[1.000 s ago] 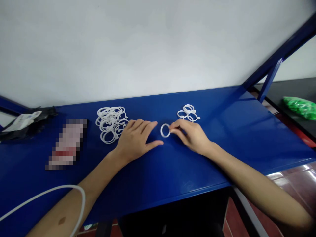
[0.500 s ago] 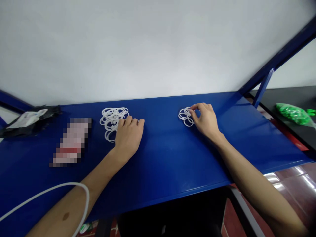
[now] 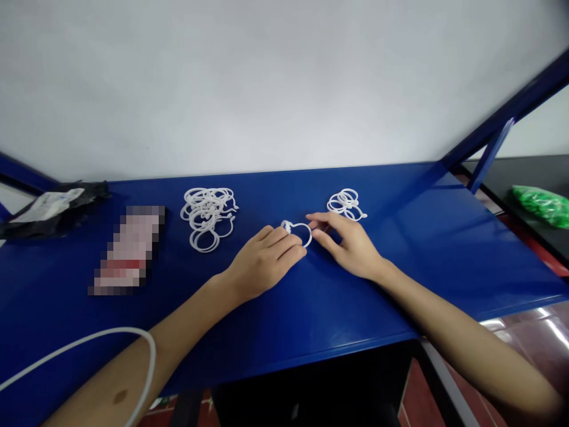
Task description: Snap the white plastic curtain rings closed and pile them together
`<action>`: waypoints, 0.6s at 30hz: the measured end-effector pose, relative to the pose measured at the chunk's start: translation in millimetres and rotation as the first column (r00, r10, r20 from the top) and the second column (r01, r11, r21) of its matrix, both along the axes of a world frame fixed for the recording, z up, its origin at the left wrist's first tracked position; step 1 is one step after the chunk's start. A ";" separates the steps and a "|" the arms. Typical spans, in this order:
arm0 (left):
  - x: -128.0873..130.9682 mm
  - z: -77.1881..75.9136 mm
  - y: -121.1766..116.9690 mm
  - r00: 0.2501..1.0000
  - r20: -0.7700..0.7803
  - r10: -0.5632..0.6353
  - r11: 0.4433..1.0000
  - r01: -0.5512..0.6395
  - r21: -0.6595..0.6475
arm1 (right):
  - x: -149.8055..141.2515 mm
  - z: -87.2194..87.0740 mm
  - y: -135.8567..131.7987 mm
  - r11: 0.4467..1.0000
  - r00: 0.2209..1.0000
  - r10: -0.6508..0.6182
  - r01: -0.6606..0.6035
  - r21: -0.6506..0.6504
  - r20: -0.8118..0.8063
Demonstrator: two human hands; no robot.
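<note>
A white plastic shower curtain ring point(image 3: 310, 236) with a small clasp is pinched in my left hand point(image 3: 269, 258), over the middle of the blue table. My right hand point(image 3: 351, 243) is at the ring's right edge, its thumb and index fingertip slightly apart on either side of the rim; whether they touch it is hard to see. Beyond my right hand lies a small pile of similar white rings point(image 3: 343, 201). A larger heap of white rings point(image 3: 207, 213) lies to the left of my left hand, some of them overlapping.
The blue table point(image 3: 284, 338) runs along a pale wall. At the left are a black plastic package point(image 3: 48, 207) and a blurred-out flat object point(image 3: 131, 249). A white cable point(image 3: 89, 341) crosses my left forearm. Green items in a clear bag point(image 3: 542, 204) lie on a dark surface at right.
My left hand has moved right from the larger heap, bringing a ring to the middle. My right hand has left the smaller pile and come left towards that ring.
</note>
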State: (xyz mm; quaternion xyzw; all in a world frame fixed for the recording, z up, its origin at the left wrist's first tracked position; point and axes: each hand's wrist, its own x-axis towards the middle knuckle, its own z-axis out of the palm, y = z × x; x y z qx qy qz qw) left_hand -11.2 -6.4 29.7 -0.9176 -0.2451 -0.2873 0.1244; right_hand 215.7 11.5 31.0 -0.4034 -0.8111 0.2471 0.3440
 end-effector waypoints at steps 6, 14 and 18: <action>1.1 1.2 -2.7 0.999 -0.022 -0.040 0.996 0.041 0.075 | -5.7 5.3 -11.4 0.959 0.981 0.048 -0.099 -0.267 -0.190; 0.4 -1.5 -2.4 1.000 0.017 0.009 0.999 -0.010 0.053 | -6.8 -0.5 -10.5 0.922 0.943 -0.017 -0.114 -0.370 -0.334; -2.7 -4.3 0.6 0.959 0.156 0.237 0.971 -0.229 -0.068 | -5.7 -3.7 -8.6 0.911 0.909 -0.039 -0.138 -0.388 -0.415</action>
